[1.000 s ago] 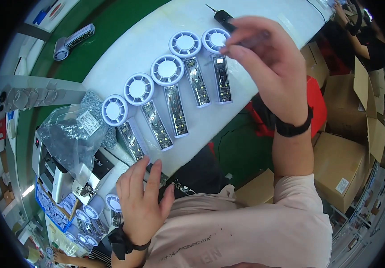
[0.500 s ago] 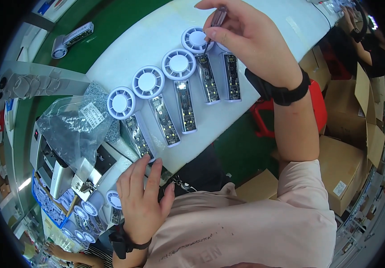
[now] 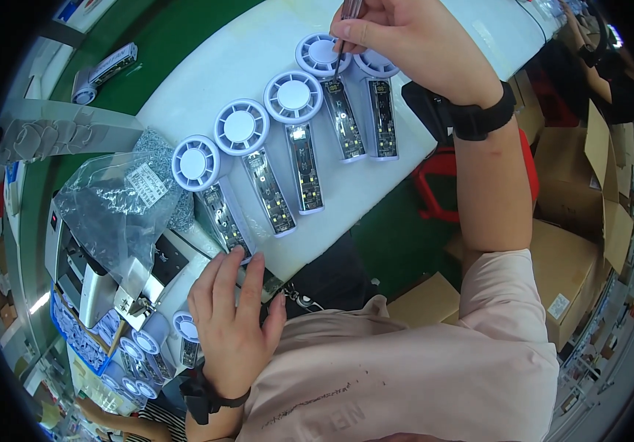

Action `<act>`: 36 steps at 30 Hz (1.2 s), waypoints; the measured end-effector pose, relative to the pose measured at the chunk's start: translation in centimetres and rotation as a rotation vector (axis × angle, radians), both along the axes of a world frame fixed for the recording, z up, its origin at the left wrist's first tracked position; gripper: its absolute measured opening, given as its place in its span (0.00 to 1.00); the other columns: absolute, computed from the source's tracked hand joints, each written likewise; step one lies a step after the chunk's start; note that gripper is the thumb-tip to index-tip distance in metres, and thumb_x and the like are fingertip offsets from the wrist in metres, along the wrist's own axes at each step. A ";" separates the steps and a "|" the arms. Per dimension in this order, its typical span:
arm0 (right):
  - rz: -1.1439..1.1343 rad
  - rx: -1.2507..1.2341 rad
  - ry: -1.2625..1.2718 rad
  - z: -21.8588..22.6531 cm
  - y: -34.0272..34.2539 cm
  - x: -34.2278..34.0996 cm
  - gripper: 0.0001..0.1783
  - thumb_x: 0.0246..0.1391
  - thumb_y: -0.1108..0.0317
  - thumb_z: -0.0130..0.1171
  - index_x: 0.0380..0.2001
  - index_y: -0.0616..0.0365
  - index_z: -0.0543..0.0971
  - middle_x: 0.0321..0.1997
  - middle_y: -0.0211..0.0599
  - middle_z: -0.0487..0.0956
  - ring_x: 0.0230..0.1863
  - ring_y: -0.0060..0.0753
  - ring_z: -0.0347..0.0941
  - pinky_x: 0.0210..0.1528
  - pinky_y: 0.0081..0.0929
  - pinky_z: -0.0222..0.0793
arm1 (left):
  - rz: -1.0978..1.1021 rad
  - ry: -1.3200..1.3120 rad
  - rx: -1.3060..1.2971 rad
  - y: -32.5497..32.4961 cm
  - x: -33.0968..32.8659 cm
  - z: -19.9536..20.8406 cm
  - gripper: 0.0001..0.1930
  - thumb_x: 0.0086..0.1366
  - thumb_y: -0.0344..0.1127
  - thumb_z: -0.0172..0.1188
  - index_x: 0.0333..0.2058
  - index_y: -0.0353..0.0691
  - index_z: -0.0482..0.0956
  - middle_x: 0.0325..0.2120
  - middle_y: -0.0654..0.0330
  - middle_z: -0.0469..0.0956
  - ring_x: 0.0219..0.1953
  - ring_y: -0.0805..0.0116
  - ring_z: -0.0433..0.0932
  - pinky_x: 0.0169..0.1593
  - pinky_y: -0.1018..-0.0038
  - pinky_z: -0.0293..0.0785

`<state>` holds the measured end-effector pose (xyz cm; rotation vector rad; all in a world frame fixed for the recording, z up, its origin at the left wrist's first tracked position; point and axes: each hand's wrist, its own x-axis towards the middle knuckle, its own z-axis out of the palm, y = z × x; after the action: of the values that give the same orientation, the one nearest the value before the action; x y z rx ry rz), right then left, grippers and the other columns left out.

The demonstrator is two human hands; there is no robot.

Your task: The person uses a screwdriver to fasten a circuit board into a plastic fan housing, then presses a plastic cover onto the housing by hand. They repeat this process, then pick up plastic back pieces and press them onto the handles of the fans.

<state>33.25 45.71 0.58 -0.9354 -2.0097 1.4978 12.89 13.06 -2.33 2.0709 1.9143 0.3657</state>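
Observation:
Several handheld fans with round pale-lilac heads and exposed circuit boards lie in a slanting row on the white table. My right hand (image 3: pixel 398 40) grips a screwdriver (image 3: pixel 350 10) by its dark handle at the row's far end. Its thin shaft points down to the top of the circuit board on one fan (image 3: pixel 345 121), second from the right; whether it sits in a screw is too small to tell. My left hand (image 3: pixel 232 317) is open and holds nothing. Its fingertips are at the lower end of the leftmost fan (image 3: pixel 197 163).
A clear plastic bag (image 3: pixel 114 206) lies over a machine (image 3: pixel 96 291) on the left. Below it are a blue tray (image 3: pixel 74 331) of small pale parts and more fans (image 3: pixel 148 342). Cardboard boxes (image 3: pixel 575 280) and a red stool (image 3: pixel 438 184) stand right of the table. Other people work nearby.
In the picture, the row of fans and my right hand with the screwdriver sit slightly higher. The screwdriver's tip stays by the same fan's board. My left hand has barely moved.

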 end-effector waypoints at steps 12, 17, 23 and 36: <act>0.024 0.058 -0.028 -0.1 -0.6 -0.2 0.24 0.68 0.79 0.62 0.66 0.73 0.76 0.39 0.35 0.82 0.38 0.23 0.79 0.42 0.21 0.76 | -0.250 0.124 0.107 9.6 7.3 -2.5 0.42 0.65 0.51 0.72 0.73 0.34 0.73 0.75 0.52 0.69 0.77 0.56 0.65 0.78 0.50 0.60; 0.043 0.066 0.002 -0.8 -0.1 0.8 0.24 0.68 0.79 0.62 0.65 0.72 0.76 0.38 0.34 0.82 0.37 0.22 0.78 0.41 0.21 0.75 | -0.252 0.155 0.110 9.7 7.3 -2.7 0.43 0.65 0.50 0.72 0.74 0.35 0.72 0.75 0.53 0.69 0.77 0.57 0.66 0.78 0.50 0.60; 0.077 0.182 0.019 -0.9 -0.3 0.6 0.23 0.68 0.78 0.63 0.64 0.71 0.77 0.38 0.33 0.81 0.37 0.21 0.77 0.39 0.20 0.74 | -0.244 0.139 0.100 9.5 7.4 -2.6 0.44 0.64 0.49 0.74 0.74 0.36 0.71 0.76 0.53 0.69 0.76 0.56 0.68 0.78 0.50 0.61; -0.260 0.179 0.223 -0.6 -3.5 3.8 0.14 0.65 0.75 0.66 0.52 0.67 0.83 0.36 0.38 0.85 0.38 0.29 0.83 0.42 0.26 0.79 | -0.323 0.027 0.107 8.7 5.8 -1.2 0.42 0.65 0.47 0.74 0.75 0.42 0.70 0.76 0.51 0.68 0.78 0.50 0.66 0.78 0.48 0.60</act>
<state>37.03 42.22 0.03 -0.8759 -1.7544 1.2034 18.67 21.76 -3.55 2.4154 1.5659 0.3717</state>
